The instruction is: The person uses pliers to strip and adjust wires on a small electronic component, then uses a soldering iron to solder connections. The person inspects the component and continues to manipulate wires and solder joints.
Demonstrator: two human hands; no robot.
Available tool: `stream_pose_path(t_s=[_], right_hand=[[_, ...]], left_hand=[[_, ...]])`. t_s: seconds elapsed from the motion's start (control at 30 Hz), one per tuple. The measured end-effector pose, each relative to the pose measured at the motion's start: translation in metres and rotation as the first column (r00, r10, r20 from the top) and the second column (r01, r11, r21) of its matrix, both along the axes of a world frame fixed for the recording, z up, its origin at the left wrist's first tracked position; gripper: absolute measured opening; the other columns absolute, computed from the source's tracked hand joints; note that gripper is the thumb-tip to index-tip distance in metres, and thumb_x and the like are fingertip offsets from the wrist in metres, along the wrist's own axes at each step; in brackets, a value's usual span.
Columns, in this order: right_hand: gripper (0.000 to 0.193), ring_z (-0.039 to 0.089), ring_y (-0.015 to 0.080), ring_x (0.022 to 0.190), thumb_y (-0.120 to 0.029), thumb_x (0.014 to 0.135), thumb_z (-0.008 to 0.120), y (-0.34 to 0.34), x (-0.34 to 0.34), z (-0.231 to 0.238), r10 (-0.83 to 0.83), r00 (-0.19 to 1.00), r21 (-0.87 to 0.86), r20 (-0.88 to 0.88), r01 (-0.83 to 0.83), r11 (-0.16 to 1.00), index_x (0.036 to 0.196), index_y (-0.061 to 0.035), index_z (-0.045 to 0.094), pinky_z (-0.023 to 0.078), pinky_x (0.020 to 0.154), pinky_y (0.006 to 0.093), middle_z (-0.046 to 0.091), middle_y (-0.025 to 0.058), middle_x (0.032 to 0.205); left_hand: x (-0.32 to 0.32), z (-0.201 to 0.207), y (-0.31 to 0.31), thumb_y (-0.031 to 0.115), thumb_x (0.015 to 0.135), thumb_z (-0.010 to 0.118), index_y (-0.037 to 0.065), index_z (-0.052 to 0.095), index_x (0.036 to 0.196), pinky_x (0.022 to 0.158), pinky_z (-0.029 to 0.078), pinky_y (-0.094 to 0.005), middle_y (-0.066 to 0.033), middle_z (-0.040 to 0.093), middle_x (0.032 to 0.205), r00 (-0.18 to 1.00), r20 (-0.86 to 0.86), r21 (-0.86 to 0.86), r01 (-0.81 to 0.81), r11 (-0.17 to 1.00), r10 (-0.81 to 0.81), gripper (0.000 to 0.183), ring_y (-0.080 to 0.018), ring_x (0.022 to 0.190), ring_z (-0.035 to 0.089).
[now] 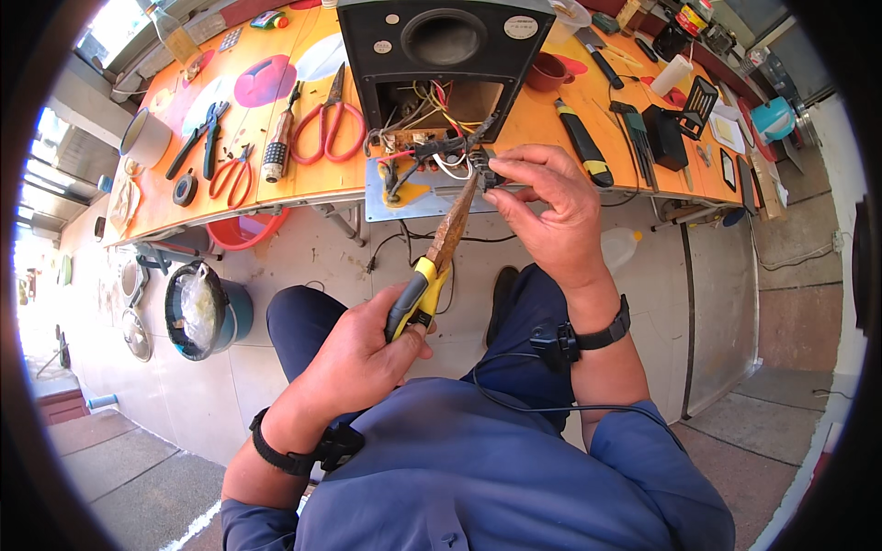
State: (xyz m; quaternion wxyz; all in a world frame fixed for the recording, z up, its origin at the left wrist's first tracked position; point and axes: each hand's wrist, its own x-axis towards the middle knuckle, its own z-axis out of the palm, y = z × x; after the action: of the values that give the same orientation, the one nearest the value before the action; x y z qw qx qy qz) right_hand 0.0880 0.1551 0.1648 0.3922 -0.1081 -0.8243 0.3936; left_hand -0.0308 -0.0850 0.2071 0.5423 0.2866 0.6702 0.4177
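My left hand point(367, 344) is wrapped round the yellow and black handles of long-nose pliers point(447, 234) with rusty jaws. The jaw tips reach a small black part point(482, 167) at the table's front edge. Thumb and fingers of my right hand point(548, 197) pinch that part from the right. A white wire point(450, 170) and dark cables run from beside it to a circuit board point(413, 142). Behind stands a black speaker box point(441, 69) with an opening that shows coloured wires point(441, 101). Whether the jaws grip the part is too small to tell.
On the orange table point(257, 96) lie red-handled scissors point(328, 129), a screwdriver point(278, 147), cutters point(231, 174), black tape point(186, 188) and a utility knife point(583, 142). A red basin point(248, 228) and a lined bucket point(207, 308) stand below. A cable point(588, 407) crosses my lap.
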Motion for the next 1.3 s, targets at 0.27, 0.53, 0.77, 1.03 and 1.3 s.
stream_pose_path(t_s=[0.27, 0.53, 0.77, 1.03, 1.3], right_hand=[[0.038, 0.071, 0.015, 0.1, 0.008, 0.085, 0.08, -0.001, 0.0, -0.002, 0.034, 0.999, -0.074, -0.01, -0.035, 0.997, 0.12, -0.0052, 0.076, 0.065, 0.08, 0.0255, 0.067, 0.0106, 0.12], [0.033, 0.07, 0.0158, 0.101, 0.003, 0.088, 0.08, 0.0, 0.001, -0.003, 0.066, 0.998, -0.131, -0.017, -0.068, 0.989, 0.12, -0.0015, 0.076, 0.063, 0.086, 0.0276, 0.067, 0.0116, 0.122], [0.03, 0.069, 0.015, 0.104, 0.003, 0.089, 0.08, -0.002, 0.003, -0.004, 0.067, 0.998, -0.174, -0.009, -0.067, 0.982, 0.119, -0.0011, 0.076, 0.062, 0.084, 0.0253, 0.067, 0.0119, 0.123], [0.022, 0.07, 0.0112, 0.096, -0.002, 0.091, 0.081, -0.007, 0.0, -0.009, 0.051, 0.994, -0.384, -0.098, -0.085, 0.919, 0.112, 0.0006, 0.077, 0.06, 0.081, 0.0241, 0.07, 0.0097, 0.12], [0.014, 0.066, 0.009, 0.092, -0.002, 0.094, 0.078, -0.006, -0.002, -0.009, 0.108, 0.99, -0.695, -0.086, -0.138, 0.706, 0.108, 0.0011, 0.075, 0.056, 0.082, 0.0237, 0.07, 0.0084, 0.118]], left_hand=[[-0.002, 0.0, 0.001, 0.009, 0.103, 0.056, -0.004, 0.052, 0.139, 0.062, 0.057, -0.0235, -0.0075, 0.069, 0.113, 1.0, 0.02, -0.005, 0.013, 1.0, -0.012, 0.039, -0.0126, 0.09, 0.072], [-0.002, 0.0, 0.002, 0.007, 0.102, 0.056, -0.004, 0.052, 0.139, 0.061, 0.056, -0.0244, -0.0078, 0.07, 0.112, 0.998, 0.061, -0.013, 0.013, 1.0, -0.012, 0.038, -0.0128, 0.09, 0.072], [-0.009, -0.008, -0.004, 0.004, 0.101, 0.055, -0.005, 0.051, 0.14, 0.059, 0.057, -0.0247, -0.0109, 0.071, 0.112, 0.933, 0.361, -0.002, -0.009, 1.0, 0.01, 0.041, -0.0173, 0.091, 0.074], [-0.011, -0.023, -0.012, -0.002, 0.097, 0.051, -0.005, 0.044, 0.149, 0.059, 0.063, -0.0266, -0.0214, 0.07, 0.116, 0.723, 0.69, 0.105, -0.049, 0.993, -0.037, 0.053, -0.0294, 0.096, 0.077], [-0.01, -0.033, -0.012, -0.001, 0.096, 0.052, -0.005, 0.043, 0.15, 0.059, 0.064, -0.0276, -0.0239, 0.069, 0.116, 0.568, 0.821, 0.129, -0.089, 0.988, -0.056, 0.055, -0.0329, 0.098, 0.077]])
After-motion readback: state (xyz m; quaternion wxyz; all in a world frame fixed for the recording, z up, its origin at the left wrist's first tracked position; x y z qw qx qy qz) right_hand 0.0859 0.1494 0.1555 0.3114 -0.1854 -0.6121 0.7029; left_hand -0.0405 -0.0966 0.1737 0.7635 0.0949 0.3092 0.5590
